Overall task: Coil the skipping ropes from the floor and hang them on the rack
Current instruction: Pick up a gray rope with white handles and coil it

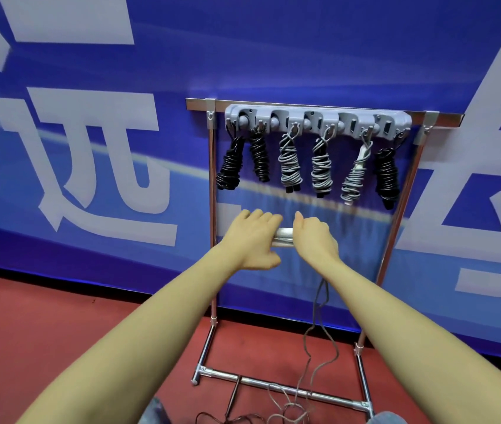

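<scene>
Both hands meet at centre frame around a pair of pale rope handles (284, 237) held side by side. The left hand (253, 237) wraps them from nine o'clock, fingers curled over the top and thumb below; the right hand (314, 235) closes on them from three o'clock, knuckles up, its fingertips hidden. From under the right wrist a grey rope (316, 325) drops toward six o'clock and lies in loose, uncoiled loops on the red floor (59, 332), crossing the base bar of the rack (211, 209). At twelve o'clock the grey hook strip (318, 120) carries six finished bundles: three black coils (229, 166) (first, second and sixth from the left) and three grey coils (289, 163) between them. A dark cord (230, 419) shows at the bottom edge; whether it is a separate rope cannot be told. Judged progress: six hung; the held rope is barely begun, winding and hanging remaining.
</scene>
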A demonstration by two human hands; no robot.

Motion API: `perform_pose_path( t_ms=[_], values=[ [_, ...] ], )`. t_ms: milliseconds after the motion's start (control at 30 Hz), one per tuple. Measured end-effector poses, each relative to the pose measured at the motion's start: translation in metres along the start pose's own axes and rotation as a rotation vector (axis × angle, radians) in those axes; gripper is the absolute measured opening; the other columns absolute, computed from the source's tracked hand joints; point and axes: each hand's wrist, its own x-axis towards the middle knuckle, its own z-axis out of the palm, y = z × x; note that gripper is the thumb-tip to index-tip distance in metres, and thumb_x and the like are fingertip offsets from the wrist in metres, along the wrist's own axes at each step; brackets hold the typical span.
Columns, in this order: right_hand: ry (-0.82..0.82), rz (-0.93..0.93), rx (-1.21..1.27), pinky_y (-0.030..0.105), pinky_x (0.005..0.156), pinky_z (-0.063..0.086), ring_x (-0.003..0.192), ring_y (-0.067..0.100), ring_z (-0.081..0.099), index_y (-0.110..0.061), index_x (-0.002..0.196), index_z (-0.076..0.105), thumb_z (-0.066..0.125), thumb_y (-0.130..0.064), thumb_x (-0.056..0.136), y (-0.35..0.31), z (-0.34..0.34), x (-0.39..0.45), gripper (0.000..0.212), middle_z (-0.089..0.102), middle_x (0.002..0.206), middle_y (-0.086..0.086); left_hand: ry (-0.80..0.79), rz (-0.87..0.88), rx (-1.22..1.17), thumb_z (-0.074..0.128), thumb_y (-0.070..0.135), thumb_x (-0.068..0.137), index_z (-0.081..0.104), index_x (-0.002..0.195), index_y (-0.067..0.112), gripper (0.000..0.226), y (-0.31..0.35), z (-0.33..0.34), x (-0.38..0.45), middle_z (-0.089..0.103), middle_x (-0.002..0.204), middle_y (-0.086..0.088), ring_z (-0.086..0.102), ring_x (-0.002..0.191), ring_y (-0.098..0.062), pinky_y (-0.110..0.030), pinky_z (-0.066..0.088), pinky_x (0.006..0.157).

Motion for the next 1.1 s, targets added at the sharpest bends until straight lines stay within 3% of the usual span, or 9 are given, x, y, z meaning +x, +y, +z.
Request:
perform_pose_path(
  t_ms=[167, 233, 300, 400, 467, 567, 667, 833, 1100],
  values=[
    [-0.154, -0.143, -0.084, 0.038, 0.074, 0.041, 0.084, 0.029, 0.043, 0.000, 0.115, 0.054, 0.022, -0.034, 0.103, 0.002, -0.009, -0.003, 0.048, 0.059, 0.106, 0.020, -0.110, -0.025, 0.281, 0.040, 0.029, 0.094, 0.042, 0.105, 0.010, 0.022, 0.002, 0.003, 0.000, 0.064, 0.094, -0.006, 0.059, 0.078, -0.030, -0.028, 0.019, 0.046],
    [-0.196, -0.190, -0.114, 0.035, 0.067, 0.043, 0.083, 0.028, 0.040, -0.005, 0.136, 0.040, 0.032, -0.019, 0.101, 0.001, -0.013, -0.005, 0.038, 0.057, 0.108, 0.019, -0.133, 0.007, 0.318, 0.038, 0.030, 0.097, 0.041, 0.106, 0.009, 0.023, 0.000, 0.003, -0.004, 0.064, 0.089, -0.006, 0.055, 0.069, -0.030, -0.028, 0.019, 0.045],
    [-0.219, -0.263, -0.177, 0.029, 0.052, 0.035, 0.080, 0.026, 0.039, -0.011, 0.147, 0.024, 0.037, -0.005, 0.095, 0.003, -0.012, -0.005, 0.054, 0.053, 0.097, 0.014, -0.167, 0.035, 0.310, 0.039, 0.028, 0.097, 0.042, 0.105, 0.008, 0.022, -0.003, 0.002, -0.008, 0.061, 0.082, -0.006, 0.047, 0.063, -0.029, -0.030, 0.027, 0.048],
    [-0.261, -0.405, -0.309, 0.030, 0.056, 0.038, 0.081, 0.028, 0.049, -0.025, 0.118, 0.049, 0.038, -0.020, 0.098, 0.010, -0.009, -0.009, 0.024, 0.043, 0.070, 0.001, -0.207, 0.046, 0.270, 0.042, 0.024, 0.096, 0.041, 0.100, 0.009, 0.016, -0.007, 0.005, -0.011, 0.047, 0.069, -0.003, 0.044, 0.060, -0.029, -0.032, 0.033, 0.052],
    [-0.339, -0.409, -0.224, 0.035, 0.070, 0.044, 0.084, 0.026, 0.057, -0.027, 0.093, 0.053, 0.033, -0.042, 0.099, 0.016, -0.010, -0.010, 0.026, 0.053, 0.070, -0.001, -0.228, 0.014, 0.255, 0.041, 0.023, 0.096, 0.038, 0.095, 0.010, 0.013, -0.010, 0.007, -0.012, 0.038, 0.062, 0.000, 0.044, 0.059, -0.029, -0.032, 0.034, 0.051],
    [-0.442, -0.360, -0.148, 0.034, 0.071, 0.043, 0.075, 0.021, 0.056, -0.030, 0.117, 0.045, 0.044, -0.034, 0.092, 0.025, -0.007, -0.010, 0.025, 0.059, 0.088, -0.002, -0.260, -0.053, 0.251, 0.042, 0.022, 0.096, 0.044, 0.099, 0.008, 0.014, -0.018, 0.012, -0.013, 0.033, 0.060, 0.001, 0.045, 0.059, -0.029, -0.030, 0.032, 0.049],
    [-0.465, -0.424, -0.322, 0.032, 0.067, 0.039, 0.081, 0.019, 0.051, -0.023, 0.138, 0.031, 0.045, -0.013, 0.085, 0.029, -0.004, -0.007, 0.055, 0.053, 0.103, -0.001, -0.301, -0.107, 0.237, 0.042, 0.021, 0.095, 0.047, 0.101, 0.008, 0.016, -0.024, 0.016, -0.018, 0.040, 0.066, -0.001, 0.047, 0.061, -0.028, -0.032, 0.037, 0.052],
    [-0.251, -0.497, -0.355, 0.038, 0.064, 0.042, 0.087, 0.028, 0.052, -0.011, 0.111, 0.054, 0.036, -0.006, 0.095, 0.032, 0.000, -0.001, 0.024, 0.043, 0.109, 0.003, -0.355, -0.079, 0.209, 0.042, 0.025, 0.095, 0.045, 0.100, 0.010, 0.016, -0.027, 0.018, -0.028, 0.053, 0.077, -0.005, 0.048, 0.063, -0.029, -0.033, 0.039, 0.053],
    [-0.238, -0.363, -0.066, 0.043, 0.066, 0.047, 0.070, 0.030, 0.053, -0.017, 0.084, 0.047, 0.031, -0.016, 0.100, 0.035, 0.008, 0.002, 0.022, 0.057, 0.083, 0.010, -0.149, -0.113, 0.061, 0.042, 0.025, 0.096, 0.041, 0.099, 0.010, 0.015, -0.019, 0.006, -0.023, 0.062, 0.088, -0.009, 0.044, 0.065, -0.030, -0.033, 0.034, 0.057]
  ],
)
